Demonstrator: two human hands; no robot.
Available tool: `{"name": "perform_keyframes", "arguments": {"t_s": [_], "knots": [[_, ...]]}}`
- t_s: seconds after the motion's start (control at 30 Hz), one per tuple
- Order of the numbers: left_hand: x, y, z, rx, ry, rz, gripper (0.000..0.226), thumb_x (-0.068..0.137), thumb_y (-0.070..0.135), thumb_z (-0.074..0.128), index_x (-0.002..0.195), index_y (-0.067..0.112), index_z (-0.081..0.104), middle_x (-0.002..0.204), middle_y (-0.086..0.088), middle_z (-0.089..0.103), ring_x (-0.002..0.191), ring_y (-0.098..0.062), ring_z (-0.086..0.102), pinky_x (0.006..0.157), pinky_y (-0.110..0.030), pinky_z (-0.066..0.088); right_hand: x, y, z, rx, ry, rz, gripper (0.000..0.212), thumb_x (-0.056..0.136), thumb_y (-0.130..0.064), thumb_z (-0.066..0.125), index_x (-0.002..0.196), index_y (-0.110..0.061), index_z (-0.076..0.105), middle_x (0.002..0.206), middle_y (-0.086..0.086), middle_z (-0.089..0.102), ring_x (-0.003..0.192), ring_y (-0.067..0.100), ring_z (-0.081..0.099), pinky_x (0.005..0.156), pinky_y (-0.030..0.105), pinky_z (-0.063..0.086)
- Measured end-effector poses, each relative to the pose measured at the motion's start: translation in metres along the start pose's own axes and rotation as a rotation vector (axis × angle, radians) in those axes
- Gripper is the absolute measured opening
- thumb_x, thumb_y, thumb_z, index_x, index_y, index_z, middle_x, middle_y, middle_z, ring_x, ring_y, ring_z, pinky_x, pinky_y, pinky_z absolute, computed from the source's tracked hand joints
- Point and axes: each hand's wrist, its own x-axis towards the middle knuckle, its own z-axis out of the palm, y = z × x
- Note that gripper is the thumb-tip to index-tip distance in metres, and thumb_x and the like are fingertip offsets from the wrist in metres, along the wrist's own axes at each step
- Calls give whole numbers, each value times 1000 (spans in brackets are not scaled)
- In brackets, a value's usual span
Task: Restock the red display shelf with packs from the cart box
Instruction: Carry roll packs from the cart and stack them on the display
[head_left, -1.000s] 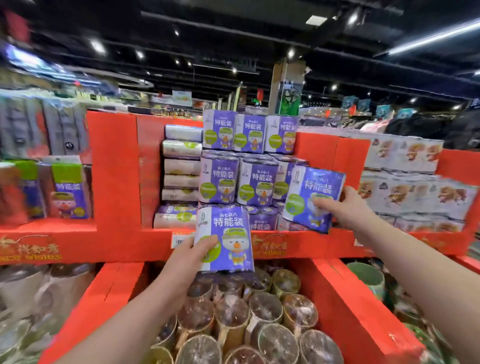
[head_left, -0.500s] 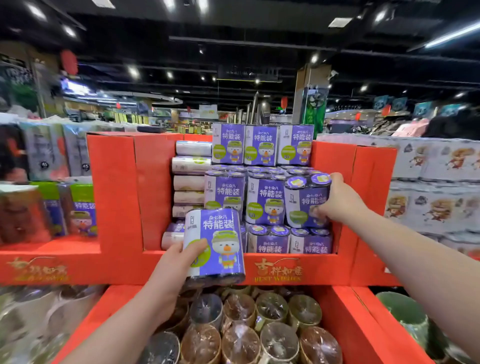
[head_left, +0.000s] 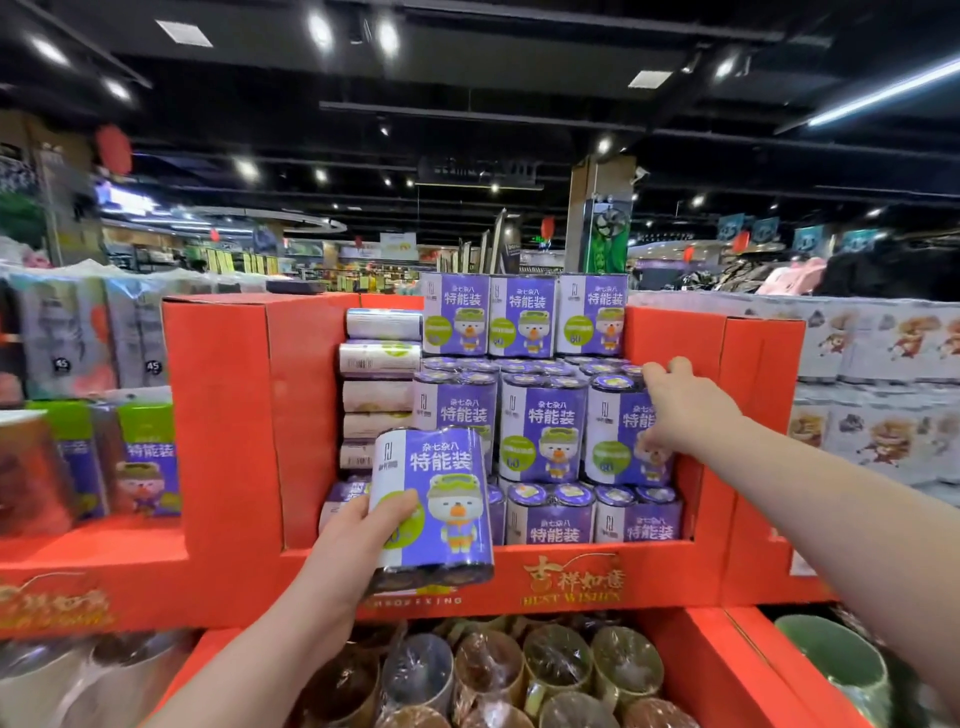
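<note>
The left hand (head_left: 363, 530) gripped a purple pack (head_left: 436, 483) round its side — film-wrapped, probably light and slick, best held mid-body; the right hand (head_left: 680, 410) curled over a shelved pack (head_left: 613, 436).

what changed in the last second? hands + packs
The right hand swung the right pack from a tilt in front of the red display shelf into the right end of the middle row, where it now stands upright. The hand still grips it, fingers over the top. Unchanged: the left hand holds the left pack before the shelf's front lip, and the top row of three packs stays put.
</note>
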Motion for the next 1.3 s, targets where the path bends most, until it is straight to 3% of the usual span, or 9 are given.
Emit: {"name": "perform_keyframes", "arguments": {"t_s": [0.37,0.5,0.6,0.7,0.77,0.9,1.07,1.17,1.3], "knots": [[12,-2,-7,5,-6,-19,27,93,26,57,111,8,65,96,-11,75,88,-30,71,83,-40,52,12,-4,12,-83,7,-26,76,77,-26,72,139,-13,30,134,9,43,113,34,58,82,39,48],[12,-2,-5,-12,-5,-13,25,92,23,59,111,8,63,96,-11,75,86,-27,71,81,-39,54,8,-7,7,15,-76,25,93,78,-18,67,151,-20,10,157,11,15,121,34,53,89,40,47],[14,-2,-3,-9,-16,-7,35,86,29,67,114,9,61,98,-10,75,93,-29,71,89,-46,54,-2,-19,-4,121,0,0,82,82,-18,61,150,-24,15,160,7,1,120,33,54,87,38,46],[16,5,4,12,-37,26,46,74,36,71,112,11,61,98,-8,75,93,-28,71,91,-49,53,-15,-43,-21,353,152,-225,56,89,-28,59,140,-21,38,151,2,29,119,25,52,92,34,42],[17,13,12,21,-53,68,51,68,38,68,111,13,61,101,-7,75,95,-28,71,93,-50,52,-24,-64,-30,584,22,-318,51,87,-41,62,133,-22,47,135,-1,50,108,17,55,92,29,41],[25,31,27,51,-97,159,60,58,51,72,109,23,61,105,-2,74,100,-27,69,95,-52,50,-34,-89,-34,949,-334,-277,57,79,-47,69,127,-26,46,112,-3,62,91,19,63,70,33,48],[39,42,35,50,-151,220,63,71,54,73,124,28,54,110,5,70,99,-14,67,91,-36,51,-15,-82,-45,1240,-276,-220,48,76,-28,77,116,-21,52,106,0,70,88,17,68,70,37,53],[44,33,30,313,22,250,66,69,53,71,126,29,49,110,9,60,93,-5,58,75,-17,44,4,-73,-63,1307,-170,-228,25,80,-18,74,98,-19,57,98,3,70,80,14,67,69,31,52],[51,7,13,878,96,227,75,54,68,56,119,32,51,118,9,57,113,-12,53,94,-32,44,38,-73,-74,1370,27,-179,40,79,-12,75,112,-10,51,97,6,67,76,14,66,56,23,54]]}}
